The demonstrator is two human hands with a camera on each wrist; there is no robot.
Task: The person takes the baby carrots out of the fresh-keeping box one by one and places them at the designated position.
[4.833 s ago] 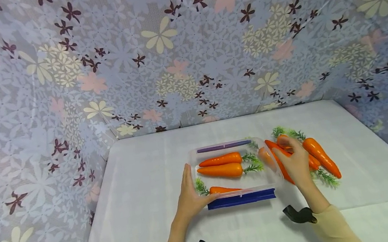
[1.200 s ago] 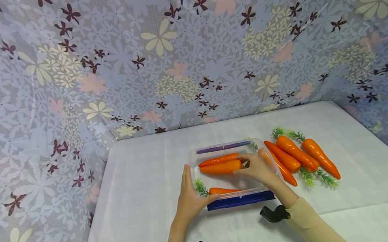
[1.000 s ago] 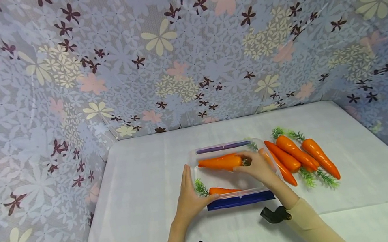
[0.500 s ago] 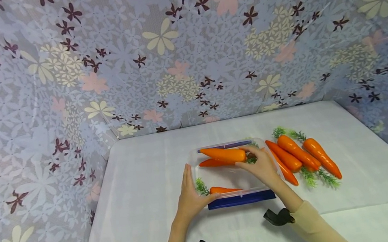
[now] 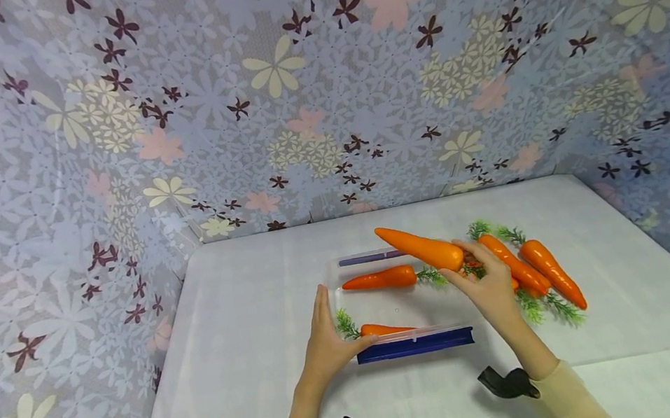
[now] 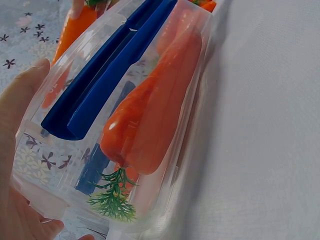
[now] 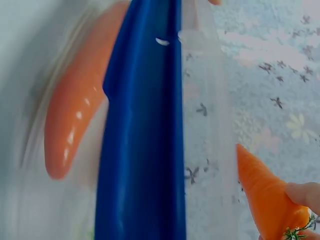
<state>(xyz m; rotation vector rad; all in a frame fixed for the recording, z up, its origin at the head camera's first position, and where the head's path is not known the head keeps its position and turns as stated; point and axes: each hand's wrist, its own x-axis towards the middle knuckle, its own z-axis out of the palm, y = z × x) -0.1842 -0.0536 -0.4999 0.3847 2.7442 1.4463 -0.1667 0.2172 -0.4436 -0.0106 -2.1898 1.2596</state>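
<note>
Pinched at its thick end, near the green top, by our right hand [image 5: 492, 285], 1 carrot [image 5: 421, 248] is lifted above the clear plastic box [image 5: 336, 281], tip pointing up-left toward the far wall. Right forearm comes in from the lower right, wrist bent back a little, fingers curled round the carrot's stem end; in the right wrist view we see a fingertip [image 7: 302, 194] pressing on the orange skin of that carrot [image 7: 267, 202].

Our left hand [image 5: 327, 341] is flat against the box's left end wall, fingers straight and upright, thumb lying along the near rim by the blue latch [image 5: 415, 344]. Nothing grasped there, just bracing. Left wrist view shows the palm [image 6: 17, 115] touching the clear wall [image 6: 65, 200].

Inside the box we count 2 carrots: 1 [image 5: 379, 279] lying crosswise near the far side, green top to the right, and 1 [image 5: 382, 328] along the near wall, green top to the left.

Right of the box, on the white table [image 5: 250, 333], lies a loose pile of carrots [image 5: 536, 268], partly hidden behind the right hand.
</note>
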